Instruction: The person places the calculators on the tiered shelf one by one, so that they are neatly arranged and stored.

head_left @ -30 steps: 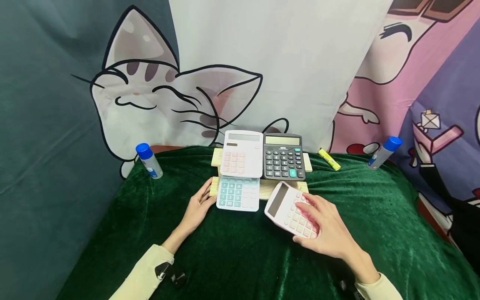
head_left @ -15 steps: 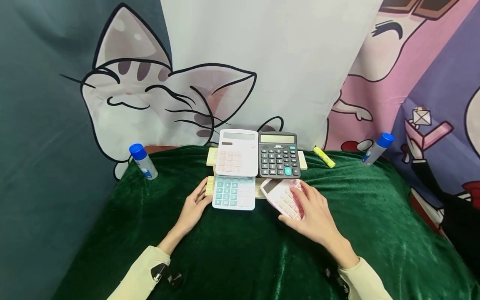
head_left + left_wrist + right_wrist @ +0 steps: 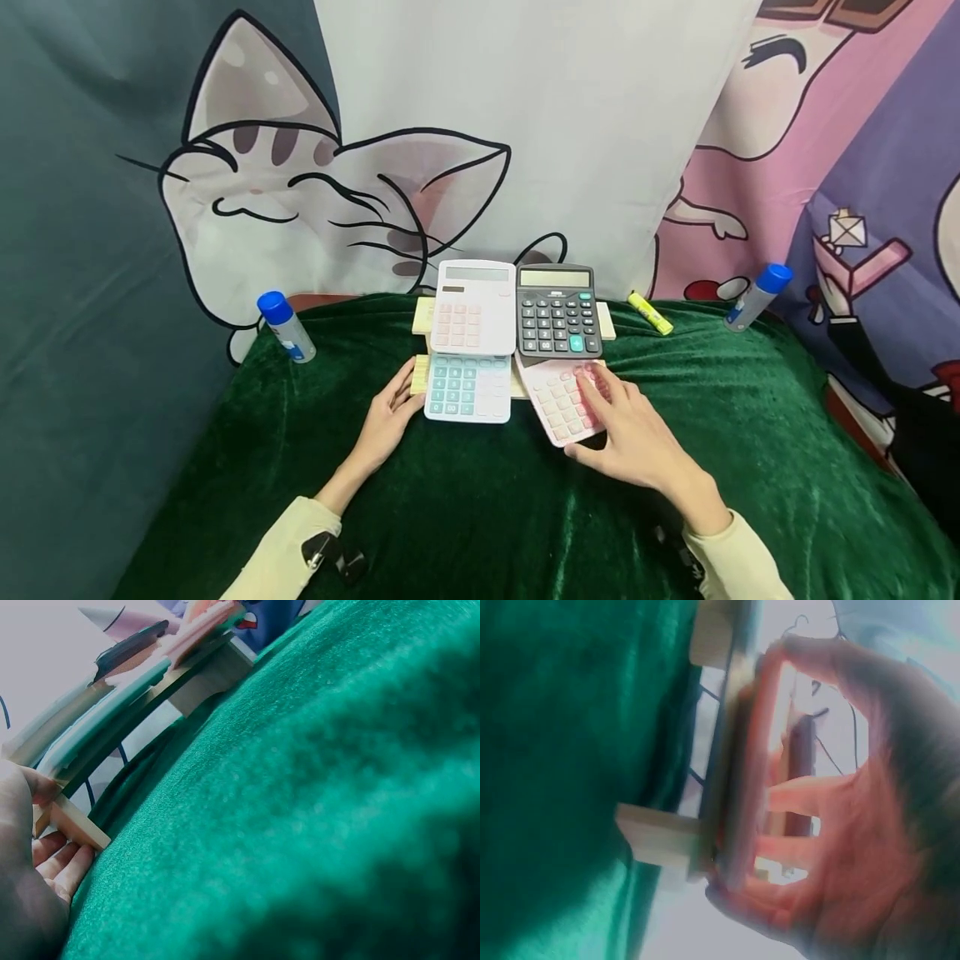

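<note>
In the head view my right hand (image 3: pixel 637 437) holds a pink calculator (image 3: pixel 558 404) by its edges, with fingertips over its keys. Its top end tucks under the lower edge of a black calculator (image 3: pixel 558 312). The calculator lies tilted at the right of the wooden stand's (image 3: pixel 517 385) lower tier. My left hand (image 3: pixel 386 421) grips the stand's left end, fingers round the wooden end piece (image 3: pixel 79 825) in the left wrist view. Left of the pink calculator sits a white calculator with blue keys (image 3: pixel 468 387); above that, a white calculator with pink keys (image 3: pixel 472 312).
A blue-capped glue bottle (image 3: pixel 287 327) stands at the left on the green cloth (image 3: pixel 465 517), and another blue-capped bottle (image 3: pixel 759 297) at the right. A yellow tube (image 3: pixel 649 313) lies behind the stand's right side. A printed curtain (image 3: pixel 585 125) hangs behind.
My right hand has carried the pink calculator up and left onto the stand's lower tier and turned it straighter. The left hand keeps its grip on the stand.
</note>
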Demonstrator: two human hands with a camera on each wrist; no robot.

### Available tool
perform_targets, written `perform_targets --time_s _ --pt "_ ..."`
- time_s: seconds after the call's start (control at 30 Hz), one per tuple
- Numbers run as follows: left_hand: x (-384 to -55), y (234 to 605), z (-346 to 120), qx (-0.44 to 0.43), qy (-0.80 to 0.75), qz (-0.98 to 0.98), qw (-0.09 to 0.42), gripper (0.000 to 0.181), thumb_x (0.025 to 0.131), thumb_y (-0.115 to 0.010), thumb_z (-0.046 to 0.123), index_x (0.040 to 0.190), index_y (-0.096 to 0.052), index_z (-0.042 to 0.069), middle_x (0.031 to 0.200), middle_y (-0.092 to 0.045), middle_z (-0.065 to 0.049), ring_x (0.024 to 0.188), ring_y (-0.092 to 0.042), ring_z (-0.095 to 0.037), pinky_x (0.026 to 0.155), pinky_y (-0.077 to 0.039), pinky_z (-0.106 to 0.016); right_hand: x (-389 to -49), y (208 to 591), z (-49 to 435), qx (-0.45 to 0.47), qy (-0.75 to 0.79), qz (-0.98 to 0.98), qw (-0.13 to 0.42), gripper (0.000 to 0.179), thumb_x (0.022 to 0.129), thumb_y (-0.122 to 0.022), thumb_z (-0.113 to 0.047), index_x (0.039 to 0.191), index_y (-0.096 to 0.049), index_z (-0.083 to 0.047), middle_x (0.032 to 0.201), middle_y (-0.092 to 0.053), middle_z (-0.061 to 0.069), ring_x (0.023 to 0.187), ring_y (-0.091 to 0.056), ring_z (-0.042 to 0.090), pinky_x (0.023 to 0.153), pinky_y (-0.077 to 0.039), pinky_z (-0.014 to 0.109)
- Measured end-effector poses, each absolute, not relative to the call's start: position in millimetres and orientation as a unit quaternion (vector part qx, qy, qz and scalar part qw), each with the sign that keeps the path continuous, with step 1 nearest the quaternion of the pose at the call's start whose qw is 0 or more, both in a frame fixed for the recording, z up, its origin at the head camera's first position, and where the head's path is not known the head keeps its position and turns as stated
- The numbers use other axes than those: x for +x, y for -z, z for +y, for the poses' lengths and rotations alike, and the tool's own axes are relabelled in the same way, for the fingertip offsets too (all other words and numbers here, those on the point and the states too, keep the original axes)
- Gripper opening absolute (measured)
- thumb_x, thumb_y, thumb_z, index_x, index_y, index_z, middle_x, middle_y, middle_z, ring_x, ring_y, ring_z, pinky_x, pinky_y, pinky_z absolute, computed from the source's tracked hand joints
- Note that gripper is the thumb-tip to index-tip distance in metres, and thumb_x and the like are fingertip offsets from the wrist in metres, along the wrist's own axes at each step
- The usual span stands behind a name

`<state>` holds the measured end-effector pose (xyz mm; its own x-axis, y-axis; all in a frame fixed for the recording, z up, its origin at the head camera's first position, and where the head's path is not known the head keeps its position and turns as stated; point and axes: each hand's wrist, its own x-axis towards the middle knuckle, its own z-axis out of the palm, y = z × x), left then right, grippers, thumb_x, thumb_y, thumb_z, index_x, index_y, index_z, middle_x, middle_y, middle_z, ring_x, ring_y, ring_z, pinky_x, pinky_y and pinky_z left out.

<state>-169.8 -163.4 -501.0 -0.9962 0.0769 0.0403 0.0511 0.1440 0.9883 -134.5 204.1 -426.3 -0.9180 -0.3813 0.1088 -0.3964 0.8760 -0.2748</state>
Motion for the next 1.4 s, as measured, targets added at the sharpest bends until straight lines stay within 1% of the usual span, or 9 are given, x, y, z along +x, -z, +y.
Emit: perform_targets --time_s 0.1,0.17,0.33,0.43,0.53,0.67,0.87,1.03,1.4 --pt "-170 499 -163 0.046 -0.651 0.757 0.011 0.063 0.101 -0.059 0.018 0.157 -0.031 0.016 0.158 -0.041 -0.008 0.142 -0.044 -0.023 0.100 -0.038 -0.005 -135 422 207 0.211 -0.161 -0.964 0.032 0.091 0.080 -0.077 -0.050 0.153 -0.040 -0.011 0.158 -0.033 0.017 0.126 -0.046 0.038 0.105 -0.041 0.057" --pt "-171 498 -163 0.045 -0.651 0.758 0.014 0.063 0.101 -0.059 0.019 0.157 -0.031 0.017 0.158 -0.040 -0.006 0.142 -0.044 -0.021 0.103 -0.038 -0.009 -135 422 207 0.211 -0.174 -0.961 0.040 0.087 0.081 -0.077 -0.047 0.151 -0.043 -0.009 0.155 -0.036 0.017 0.124 -0.048 0.036 0.105 -0.041 0.057" --pt "-172 498 -163 0.049 -0.650 0.758 0.021 0.062 0.102 -0.058 0.020 0.157 -0.030 0.018 0.159 -0.039 -0.006 0.143 -0.043 -0.021 0.113 -0.037 -0.026 -137 429 203 0.200 -0.194 -0.958 0.067 0.085 0.082 -0.076 -0.056 0.148 -0.048 -0.011 0.151 -0.040 0.017 0.127 -0.047 0.037 0.103 -0.042 0.057" --pt "-173 498 -163 0.050 -0.649 0.759 0.025 0.062 0.102 -0.058 0.021 0.158 -0.029 0.019 0.159 -0.038 -0.006 0.143 -0.042 -0.021 0.115 -0.036 -0.031 -137 436 200 0.191 -0.199 -0.957 0.090 0.084 0.082 -0.074 -0.061 0.146 -0.050 -0.012 0.149 -0.042 0.016 0.122 -0.050 0.035 0.097 -0.045 0.055" --pt "-173 498 -162 0.049 -0.649 0.759 0.026 0.062 0.102 -0.058 0.021 0.158 -0.029 0.019 0.159 -0.038 -0.006 0.143 -0.043 -0.021 0.114 -0.036 -0.031 -137 441 196 0.181 -0.203 -0.957 0.104 0.083 0.082 -0.071 -0.064 0.145 -0.051 -0.013 0.148 -0.042 0.014 0.116 -0.050 0.030 0.090 -0.048 0.050" --pt "-172 498 -160 0.043 -0.651 0.758 0.026 0.062 0.102 -0.059 0.020 0.157 -0.031 0.019 0.158 -0.040 -0.006 0.141 -0.044 -0.020 0.113 -0.037 -0.029 -136 443 194 0.172 -0.207 -0.958 0.104 0.083 0.083 -0.071 -0.064 0.146 -0.050 -0.014 0.148 -0.041 0.012 0.115 -0.049 0.028 0.086 -0.048 0.047" --pt "-173 499 -158 0.039 -0.653 0.756 0.035 0.066 0.100 -0.062 0.022 0.158 -0.030 0.020 0.157 -0.041 -0.005 0.139 -0.046 -0.020 0.104 -0.042 -0.017 -136 443 194 0.172 -0.211 -0.957 0.100 0.083 0.083 -0.072 -0.061 0.148 -0.048 -0.015 0.149 -0.040 0.012 0.118 -0.047 0.029 0.088 -0.048 0.049" --pt "-172 500 -161 0.041 -0.655 0.754 0.021 0.068 0.099 -0.065 0.023 0.157 -0.031 0.019 0.156 -0.044 -0.008 0.137 -0.048 -0.023 0.094 -0.046 -0.010 -139 448 191 0.180 -0.226 -0.952 0.100 0.082 0.085 -0.071 -0.060 0.150 -0.045 -0.018 0.152 -0.038 0.012 0.121 -0.047 0.029 0.092 -0.048 0.051" --pt "-167 503 -166 0.028 -0.656 0.754 0.022 0.066 0.098 -0.065 0.022 0.156 -0.033 0.023 0.156 -0.043 -0.008 0.138 -0.046 -0.023 0.095 -0.044 -0.008 -138 452 187 0.187 -0.227 -0.950 0.107 0.080 0.084 -0.073 -0.058 0.150 -0.047 -0.020 0.151 -0.040 0.011 0.120 -0.048 0.029 0.092 -0.048 0.050"
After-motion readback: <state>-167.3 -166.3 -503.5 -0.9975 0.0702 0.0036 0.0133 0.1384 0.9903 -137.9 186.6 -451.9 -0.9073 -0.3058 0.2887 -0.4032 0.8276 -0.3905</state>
